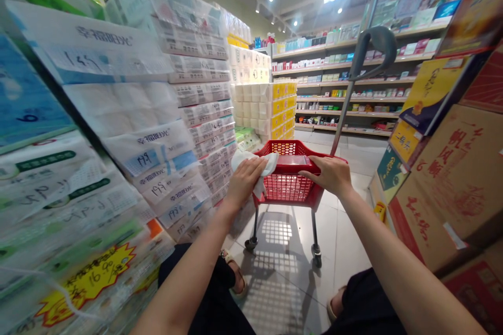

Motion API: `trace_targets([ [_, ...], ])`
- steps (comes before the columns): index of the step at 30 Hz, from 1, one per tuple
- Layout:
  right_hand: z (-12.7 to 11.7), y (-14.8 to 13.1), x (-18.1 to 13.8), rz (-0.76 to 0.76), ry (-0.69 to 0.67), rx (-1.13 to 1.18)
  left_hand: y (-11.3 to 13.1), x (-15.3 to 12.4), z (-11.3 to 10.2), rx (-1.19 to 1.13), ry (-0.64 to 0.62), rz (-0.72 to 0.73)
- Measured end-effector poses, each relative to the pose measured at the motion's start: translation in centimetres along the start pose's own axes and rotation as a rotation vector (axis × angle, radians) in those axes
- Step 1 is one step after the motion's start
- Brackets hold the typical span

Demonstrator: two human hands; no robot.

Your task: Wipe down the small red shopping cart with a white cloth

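A red plastic shopping basket on wheels stands on the tiled floor in front of me. My left hand presses a white cloth against the basket's near left rim, fingers closed over it. My right hand rests on the near right rim and grips it. The basket's grey pull handle rises up and to the right behind my right hand. My knees and sandalled feet show at the bottom.
Stacks of wrapped toilet paper packs with price tags wall the left side. Cardboard boxes are piled on the right. More tissue stacks and long shelves of goods stand beyond the basket.
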State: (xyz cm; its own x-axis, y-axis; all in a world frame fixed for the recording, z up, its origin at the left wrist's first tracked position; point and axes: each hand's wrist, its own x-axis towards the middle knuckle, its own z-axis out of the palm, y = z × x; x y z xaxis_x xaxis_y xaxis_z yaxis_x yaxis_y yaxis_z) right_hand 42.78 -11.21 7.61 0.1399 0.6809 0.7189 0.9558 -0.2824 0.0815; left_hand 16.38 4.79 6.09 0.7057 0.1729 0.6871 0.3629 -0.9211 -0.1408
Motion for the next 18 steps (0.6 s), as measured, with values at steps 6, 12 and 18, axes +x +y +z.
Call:
trace_targets([
  [6, -0.2, 0.3, -0.3, -0.005, 0.006, 0.015, -2.1, -0.1, -0.7, -0.058, 0.018, -0.111],
  [12, -0.4, 1.5, -0.7, -0.007, 0.011, 0.016, 1.4, 0.5, -0.7, 0.025, 0.038, -0.141],
  [18, -0.8, 1.2, -0.7, -0.025, 0.017, 0.009, 8.4, 2.6, 0.3, 0.078, 0.011, -0.019],
])
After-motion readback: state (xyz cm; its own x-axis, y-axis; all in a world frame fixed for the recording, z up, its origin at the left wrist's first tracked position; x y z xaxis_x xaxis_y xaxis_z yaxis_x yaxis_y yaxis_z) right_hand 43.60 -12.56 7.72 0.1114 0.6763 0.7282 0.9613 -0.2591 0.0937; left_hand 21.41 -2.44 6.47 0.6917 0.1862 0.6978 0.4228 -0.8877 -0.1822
